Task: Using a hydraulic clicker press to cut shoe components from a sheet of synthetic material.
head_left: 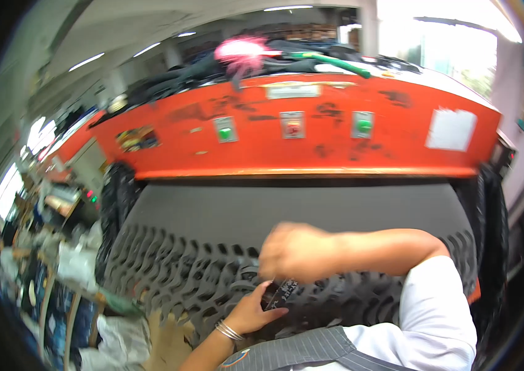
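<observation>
Grey sheet (299, 201) covers the bed of an orange machine (336, 151), and it tells how far along the work seems: from about 4 round to 8 o'clock its near part is full of curved cut-outs (169, 263) in close rows, while the far band, just below the orange front, is plain and unbroken. Judging by that, a good share has been cut and the smooth strip is left. A dark block (279, 295) with pale markings, the thing being handled, sits over the cut part, just short of 6 o'clock. At 6 o'clock the left hand (252, 314) is clasped on it, thumb on one side and fingers on the other. Near the middle, toward 5 o'clock, the right hand (299, 252) is blurred and curled above the block, apart from the left; whether it grips anything I cannot tell. As for containers, a whitish sack (123, 340) slumps between 7 and 8 o'clock and a clear plastic bag (79, 263) lies at 8, but what either holds does not show. Black plastic hangs beside the bed at 9 o'clock (116, 198) and again just past 3 (490, 216); whether these are bags with something inside is unclear.
</observation>
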The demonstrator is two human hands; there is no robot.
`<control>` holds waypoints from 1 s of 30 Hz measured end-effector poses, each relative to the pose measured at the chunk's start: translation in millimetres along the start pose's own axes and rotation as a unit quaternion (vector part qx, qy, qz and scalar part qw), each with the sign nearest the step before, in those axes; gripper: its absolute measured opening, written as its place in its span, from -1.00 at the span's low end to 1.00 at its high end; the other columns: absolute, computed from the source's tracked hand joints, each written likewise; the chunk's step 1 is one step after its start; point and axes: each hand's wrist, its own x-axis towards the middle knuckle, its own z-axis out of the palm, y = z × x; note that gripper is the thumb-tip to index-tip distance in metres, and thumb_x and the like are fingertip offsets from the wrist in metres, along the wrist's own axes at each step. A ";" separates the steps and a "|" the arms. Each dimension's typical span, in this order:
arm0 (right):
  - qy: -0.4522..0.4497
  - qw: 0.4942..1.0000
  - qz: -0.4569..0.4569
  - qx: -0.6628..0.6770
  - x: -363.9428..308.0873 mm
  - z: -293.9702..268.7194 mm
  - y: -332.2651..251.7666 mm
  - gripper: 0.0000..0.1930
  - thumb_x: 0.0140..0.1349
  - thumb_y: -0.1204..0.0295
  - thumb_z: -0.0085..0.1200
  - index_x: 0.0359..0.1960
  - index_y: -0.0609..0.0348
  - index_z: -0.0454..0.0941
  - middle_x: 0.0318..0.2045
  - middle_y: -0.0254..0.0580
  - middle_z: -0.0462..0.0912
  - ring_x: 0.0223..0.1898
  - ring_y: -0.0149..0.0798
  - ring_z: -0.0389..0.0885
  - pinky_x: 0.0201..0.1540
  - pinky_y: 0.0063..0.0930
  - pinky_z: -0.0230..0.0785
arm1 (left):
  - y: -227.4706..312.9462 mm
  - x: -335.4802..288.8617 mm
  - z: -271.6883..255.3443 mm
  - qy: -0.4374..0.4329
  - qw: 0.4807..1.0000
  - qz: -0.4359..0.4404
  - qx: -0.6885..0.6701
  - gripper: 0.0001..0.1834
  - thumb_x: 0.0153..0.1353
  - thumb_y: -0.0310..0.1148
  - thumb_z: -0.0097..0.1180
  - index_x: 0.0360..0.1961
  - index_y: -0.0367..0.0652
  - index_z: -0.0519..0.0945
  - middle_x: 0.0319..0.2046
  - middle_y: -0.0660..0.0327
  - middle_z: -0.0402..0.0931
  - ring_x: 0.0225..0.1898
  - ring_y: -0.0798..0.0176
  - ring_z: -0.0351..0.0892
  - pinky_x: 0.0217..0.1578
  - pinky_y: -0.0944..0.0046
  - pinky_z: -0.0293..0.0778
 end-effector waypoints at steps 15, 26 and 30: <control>0.238 0.877 -0.369 0.198 238.9 54.0 -216.2 -0.89 0.22 0.38 0.01 -0.26 0.06 0.51 -0.35 -0.24 0.57 -0.24 -0.25 0.57 -0.26 -0.34 0.42 | -8.3 -141.6 158.0 0.243 0.619 0.108 -0.739 -0.66 0.38 -0.01 -0.16 -0.08 -0.04 0.34 -0.52 0.23 0.48 -0.55 0.38 0.51 -0.55 0.41 0.45; 0.199 0.893 -0.236 0.329 156.3 56.0 -157.5 -0.86 0.22 0.39 0.02 -0.22 0.12 0.50 -0.32 -0.22 0.58 -0.24 -0.24 0.56 -0.25 -0.34 0.40 | -1.9 -128.4 184.6 0.343 0.577 0.066 -0.738 -0.39 0.30 -0.48 -0.02 0.33 0.08 0.08 -0.14 0.38 0.43 -0.19 0.48 0.48 -0.22 0.46 0.47; 0.182 0.893 -0.187 0.366 128.8 57.0 -135.8 -0.84 0.22 0.40 0.02 -0.20 0.14 0.50 -0.31 -0.21 0.58 -0.24 -0.24 0.55 -0.24 -0.34 0.40 | 6.8 -118.0 183.4 0.404 0.632 0.097 -0.654 -0.33 0.23 -0.46 0.11 0.32 -0.07 0.12 -0.05 0.39 0.41 -0.13 0.53 0.40 -0.10 0.45 0.36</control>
